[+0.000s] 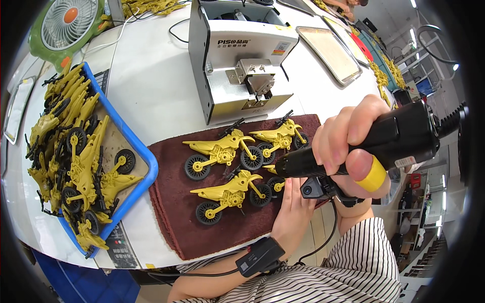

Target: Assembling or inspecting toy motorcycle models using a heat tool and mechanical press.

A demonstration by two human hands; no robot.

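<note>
The toy motorbike (230,194) lies sideways, just left of our left hand (293,212), which rests flat beside it. Our right hand (348,146) grips the black screwdriver (399,136), tip pointing left.

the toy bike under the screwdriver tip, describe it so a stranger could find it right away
Start at the dark red towel in front of the grey machine. Four yellow toy motorbikes lie on it. The one meant is at the right, mostly hidden behind the black electric screwdriver, with the left hand beside it.
</note>
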